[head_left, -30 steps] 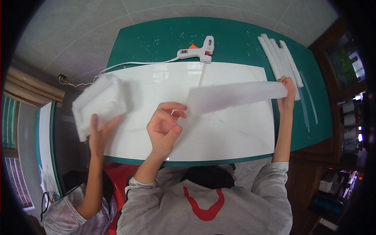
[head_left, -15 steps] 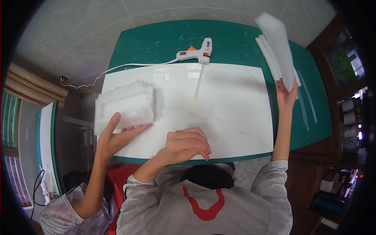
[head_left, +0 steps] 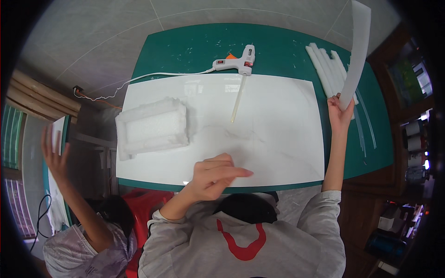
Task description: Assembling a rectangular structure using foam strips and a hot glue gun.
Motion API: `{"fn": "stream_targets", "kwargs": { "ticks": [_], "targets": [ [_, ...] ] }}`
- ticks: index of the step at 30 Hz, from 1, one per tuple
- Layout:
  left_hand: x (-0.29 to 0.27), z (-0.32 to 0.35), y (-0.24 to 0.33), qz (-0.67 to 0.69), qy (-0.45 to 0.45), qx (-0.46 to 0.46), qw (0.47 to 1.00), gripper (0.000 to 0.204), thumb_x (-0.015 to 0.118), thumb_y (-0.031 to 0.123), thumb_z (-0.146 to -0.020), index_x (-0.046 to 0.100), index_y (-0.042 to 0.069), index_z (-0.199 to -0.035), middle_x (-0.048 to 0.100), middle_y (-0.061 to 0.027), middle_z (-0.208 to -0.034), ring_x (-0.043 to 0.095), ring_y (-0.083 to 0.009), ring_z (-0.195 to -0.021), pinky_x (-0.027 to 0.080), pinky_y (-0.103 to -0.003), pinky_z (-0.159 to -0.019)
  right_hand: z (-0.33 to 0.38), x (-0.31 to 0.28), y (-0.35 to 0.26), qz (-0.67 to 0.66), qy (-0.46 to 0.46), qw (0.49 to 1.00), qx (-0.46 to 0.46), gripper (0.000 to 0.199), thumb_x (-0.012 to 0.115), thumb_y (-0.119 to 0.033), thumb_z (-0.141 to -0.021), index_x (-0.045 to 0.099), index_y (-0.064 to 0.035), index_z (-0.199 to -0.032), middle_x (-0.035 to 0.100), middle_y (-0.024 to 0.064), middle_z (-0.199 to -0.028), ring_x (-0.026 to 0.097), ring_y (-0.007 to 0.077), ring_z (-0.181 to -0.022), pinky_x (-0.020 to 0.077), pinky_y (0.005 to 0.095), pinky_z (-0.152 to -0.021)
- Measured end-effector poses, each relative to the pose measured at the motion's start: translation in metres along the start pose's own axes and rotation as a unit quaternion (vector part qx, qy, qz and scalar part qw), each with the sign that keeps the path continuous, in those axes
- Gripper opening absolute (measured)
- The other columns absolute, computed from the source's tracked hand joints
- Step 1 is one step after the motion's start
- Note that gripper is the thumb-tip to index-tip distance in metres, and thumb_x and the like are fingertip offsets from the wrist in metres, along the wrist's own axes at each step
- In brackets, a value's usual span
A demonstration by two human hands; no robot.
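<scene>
My right hand [head_left: 340, 112] grips the lower end of a long white foam strip [head_left: 358, 51], which stands up and curves above the right side of the table. My left hand [head_left: 214, 177] hovers over the near edge of the white board [head_left: 278, 139]; its index finger stretches to the right, the other fingers are curled, and nothing is in it. A white foam box [head_left: 153, 125] with rough raised walls lies on the board's left part. Beyond my left hand, a white glue gun [head_left: 236, 62] rests with a translucent glue stick [head_left: 238, 99] pointing toward me.
Several white foam strips [head_left: 324, 65] lie on the green table [head_left: 194, 39] at the right, beside thin clear sticks [head_left: 364, 125]. The gun's white cord [head_left: 157, 74] runs left. A co-worker's raised hand [head_left: 56, 160] is at the left, above a red stool [head_left: 146, 204].
The co-worker's hand has left the foam box and swung up to the left. The foam strip in my right hand has swung to the right. My left index finger has straightened.
</scene>
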State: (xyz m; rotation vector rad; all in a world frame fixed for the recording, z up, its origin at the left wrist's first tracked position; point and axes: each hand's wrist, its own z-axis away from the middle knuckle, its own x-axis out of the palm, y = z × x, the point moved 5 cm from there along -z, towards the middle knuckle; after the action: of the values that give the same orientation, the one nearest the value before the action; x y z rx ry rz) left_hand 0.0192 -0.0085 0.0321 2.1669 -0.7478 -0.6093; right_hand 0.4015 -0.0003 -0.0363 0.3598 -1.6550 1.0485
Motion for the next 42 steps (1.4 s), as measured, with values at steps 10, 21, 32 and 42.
{"fn": "stream_targets", "kwargs": {
  "ticks": [10, 21, 32, 42],
  "targets": [
    [-0.117, 0.044, 0.012, -0.399, 0.336, -0.046, 0.852, 0.022, 0.043, -0.004, -0.078, 0.051, -0.002, -0.099, 0.052, -0.0114, -0.091, 0.049, -0.0161, -0.082, 0.040, -0.027, -0.075, -0.004, -0.014, -0.018, -0.051, 0.035, 0.996, -0.063, 0.031, 0.051, -0.026, -0.080, 0.040, 0.0005, -0.090, 0.037, 0.0084, -0.071, 0.033, 0.0142, -0.056, 0.0318, 0.0267, -0.058],
    [-0.235, 0.148, -0.041, -0.269, 0.449, -0.385, 0.760, 0.050, 0.033, 0.037, -0.088, 0.029, 0.003, -0.125, 0.032, -0.0163, -0.127, 0.033, -0.0235, -0.116, 0.024, -0.031, -0.095, -0.007, -0.025, -0.045, 0.205, 0.101, 0.945, -0.232, 0.038, 0.053, -0.039, -0.078, 0.045, -0.0082, -0.098, 0.047, 0.0062, -0.082, 0.043, 0.0134, -0.066, 0.0366, 0.0293, -0.063],
    [-0.210, 0.124, -0.044, -0.176, 0.385, -0.380, 0.822, 0.043, 0.036, 0.029, -0.087, 0.034, 0.006, -0.123, 0.038, -0.0080, -0.122, 0.035, -0.0179, -0.112, 0.024, -0.027, -0.094, -0.006, -0.017, -0.030, 0.786, 0.081, 0.506, -0.346, 0.038, 0.060, -0.028, -0.069, 0.053, -0.0131, -0.103, 0.047, 0.0137, -0.094, 0.044, 0.0304, -0.090, 0.0348, 0.0398, -0.079],
    [-0.195, 0.111, -0.048, -0.054, 0.371, -0.358, 0.855, 0.040, 0.041, 0.020, -0.085, 0.035, 0.009, -0.122, 0.038, -0.0105, -0.121, 0.038, -0.0178, -0.109, 0.029, -0.028, -0.091, -0.045, -0.068, -0.113, 0.793, 0.237, 0.462, -0.318, 0.048, 0.059, -0.018, -0.063, 0.049, -0.0183, -0.110, 0.040, 0.0162, -0.115, 0.039, 0.0341, -0.105, 0.0342, 0.0422, -0.086]
  ]
}}
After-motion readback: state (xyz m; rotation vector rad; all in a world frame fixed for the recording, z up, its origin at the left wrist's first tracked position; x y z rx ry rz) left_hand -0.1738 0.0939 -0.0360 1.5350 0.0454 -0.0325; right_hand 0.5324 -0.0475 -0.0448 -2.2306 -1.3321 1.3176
